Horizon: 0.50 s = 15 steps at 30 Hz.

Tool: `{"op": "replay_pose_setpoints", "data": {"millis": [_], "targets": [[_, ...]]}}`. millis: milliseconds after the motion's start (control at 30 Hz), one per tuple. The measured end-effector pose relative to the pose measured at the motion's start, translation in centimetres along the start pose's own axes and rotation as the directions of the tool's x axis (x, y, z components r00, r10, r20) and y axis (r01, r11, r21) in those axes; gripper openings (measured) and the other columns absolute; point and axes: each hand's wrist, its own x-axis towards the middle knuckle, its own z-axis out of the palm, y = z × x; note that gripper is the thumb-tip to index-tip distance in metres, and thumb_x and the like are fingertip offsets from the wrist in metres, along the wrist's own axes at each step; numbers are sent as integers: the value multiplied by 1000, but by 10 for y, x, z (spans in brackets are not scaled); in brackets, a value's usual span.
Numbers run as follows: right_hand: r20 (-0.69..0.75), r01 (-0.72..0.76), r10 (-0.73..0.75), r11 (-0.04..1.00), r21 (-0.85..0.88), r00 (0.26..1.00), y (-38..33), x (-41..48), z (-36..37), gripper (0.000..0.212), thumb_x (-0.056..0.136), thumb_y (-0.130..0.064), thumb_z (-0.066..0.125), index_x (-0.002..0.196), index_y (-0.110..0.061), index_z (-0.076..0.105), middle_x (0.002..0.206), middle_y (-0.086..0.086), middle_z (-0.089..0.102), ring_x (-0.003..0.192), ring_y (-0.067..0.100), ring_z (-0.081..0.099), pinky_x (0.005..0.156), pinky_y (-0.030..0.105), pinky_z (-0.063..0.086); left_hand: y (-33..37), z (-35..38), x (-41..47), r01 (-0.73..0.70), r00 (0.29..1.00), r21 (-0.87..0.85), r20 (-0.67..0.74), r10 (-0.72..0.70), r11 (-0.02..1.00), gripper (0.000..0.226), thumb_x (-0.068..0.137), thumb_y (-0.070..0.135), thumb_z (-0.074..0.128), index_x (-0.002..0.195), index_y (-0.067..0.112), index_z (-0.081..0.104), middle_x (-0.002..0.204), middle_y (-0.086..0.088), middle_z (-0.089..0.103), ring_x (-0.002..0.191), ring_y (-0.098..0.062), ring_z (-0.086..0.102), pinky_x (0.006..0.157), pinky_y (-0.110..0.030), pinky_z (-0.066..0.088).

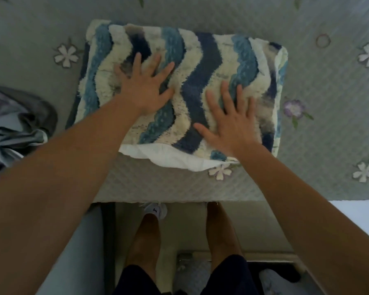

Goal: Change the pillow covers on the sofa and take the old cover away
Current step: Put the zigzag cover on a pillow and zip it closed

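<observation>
Hands: left hand and right hand flat, fingers spread, gripping nothing.
Under palms: wavy blue-and-cream pillow cover, lying on the quilted sofa.
Near edge: white insert pokes out.
Far left: crumpled grey cloth.
Risk: lifting the pillow by its unclosed edge could let the insert slide out.

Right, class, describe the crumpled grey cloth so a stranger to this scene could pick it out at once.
Start at the quilted sofa cover with stitched flowers, where a zigzag pillow lies. Left of the pillow, at the picture's edge, sits the crumpled grey cloth. Unlike the fluffy blue-and-cream pillow, it is smooth and bunched in folds.
</observation>
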Motion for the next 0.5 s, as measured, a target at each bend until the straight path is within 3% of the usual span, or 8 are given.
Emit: {"op": "replay_pose_setpoints", "data": {"millis": [67,167,267,400,500], "targets": [[64,15,-11,998,-66,998,0,6,18,92,81,-89,7,155,-37,-9,164,3,-18,149,37,-17,117,65,-2,6,29,-6,39,999,23,2,-39,999,63,95,67,10,151,44,-9,163,7,-14,147,-36,-15,105,-78,-3],[120,-25,36,995,-93,992,4,36,31,99,76,-93,10,156,-35,-1,165,5,-14,150,39,-12,115,67,2,24,78,-32,72,987,68,-146,-62,995,63,99,59,5,154,33,-11,163,-3,-16,147,-39,-14,106,-77,-3],[125,-42,59,990,-131,990,1,57,35,99,77,-91,15,157,-33,5,165,8,-10,149,40,-9,114,68,4,34,93,-44,93,975,25,-207,-86,995,64,101,58,9,155,28,-8,163,-8,-11,148,-39,-11,110,-73,-6],[-117,-13,6,998,-58,993,4,9,47,87,88,-80,26,158,-31,11,166,10,-2,151,40,-2,116,65,4,30,101,-60,60,960,16,-276,-54,998,66,101,58,16,155,27,-6,163,-9,-9,148,-38,-9,112,-70,-3],[-276,101,-128,989,-112,952,8,-40,81,70,95,-62,45,153,-27,30,162,18,15,146,49,13,114,67,13,24,101,-45,69,967,29,-246,-60,997,68,98,63,13,155,30,-6,163,-8,-14,148,-38,-13,111,-72,-5]]}}
